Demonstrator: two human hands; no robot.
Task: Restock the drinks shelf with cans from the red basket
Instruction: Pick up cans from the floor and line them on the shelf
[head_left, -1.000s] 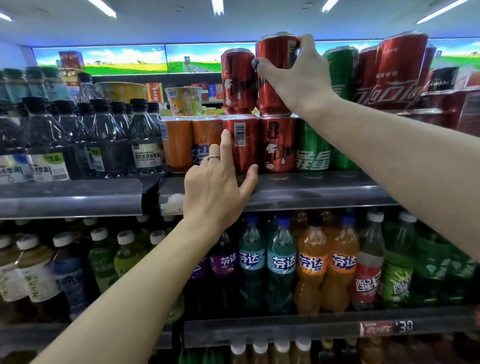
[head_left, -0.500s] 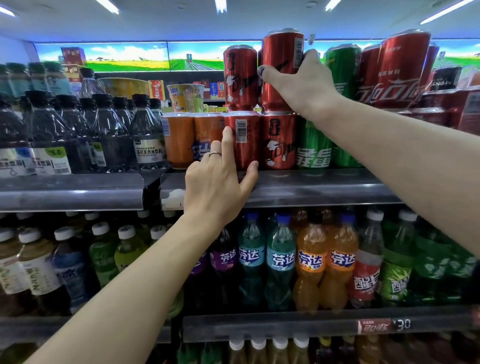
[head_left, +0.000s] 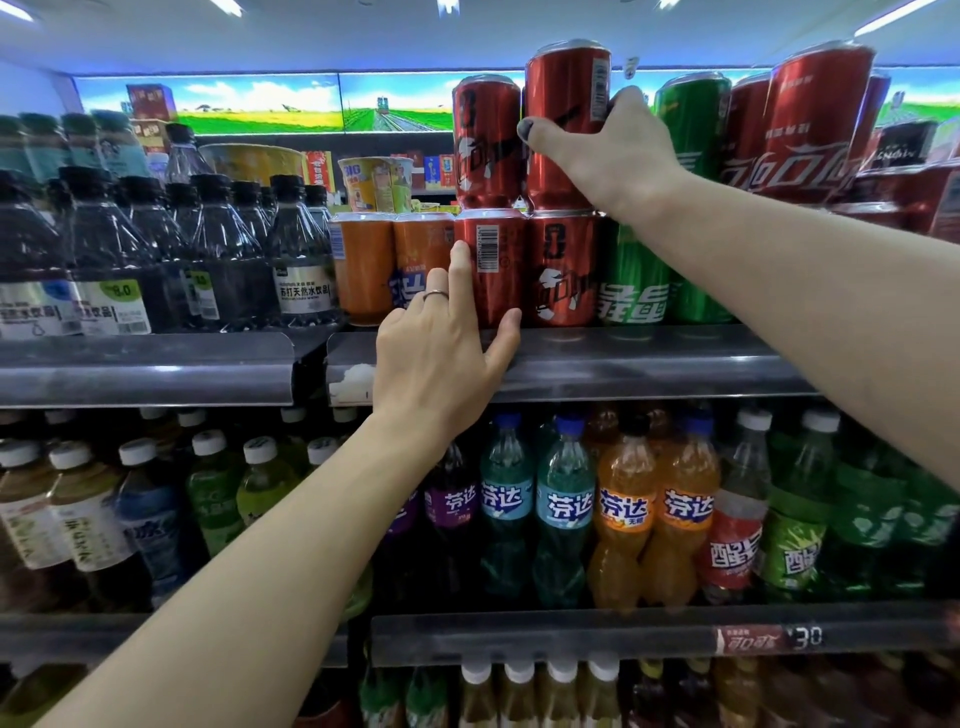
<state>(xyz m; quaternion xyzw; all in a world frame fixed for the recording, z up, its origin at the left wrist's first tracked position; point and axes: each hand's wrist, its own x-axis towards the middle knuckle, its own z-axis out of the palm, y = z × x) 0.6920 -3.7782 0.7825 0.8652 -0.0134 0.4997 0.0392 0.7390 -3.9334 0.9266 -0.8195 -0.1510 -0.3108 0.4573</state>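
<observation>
the tall red aluminium can (head_left: 566, 104) is held up in the second tier of the top drinks shelf, its base sitting on or just over the red can with the white logo (head_left: 563, 270) below it, so it looks like it's being stacked as a second layer. it's gripped by the right hand (head_left: 608, 150) from the right side, thumb wrapped across the front and the other fingers curled round the back, wrist low, which probably keeps the top clear and lets the can be nudged square against the other upper red can (head_left: 485, 137) just beside it. the can sits mostly above and left of the palm, so only its lower-middle part is covered. the bottom row seems to be steadied by the left hand (head_left: 441, 358): fingers are stretched out flat against the red can with the barcode (head_left: 491, 265), thumb resting by the grey metal shelf edge (head_left: 623, 364), nothing actually grasped. likely that's so the stack isn't pushed back or toppled. green cans (head_left: 636, 280) stand just right. the red basket isn't in view.
</observation>
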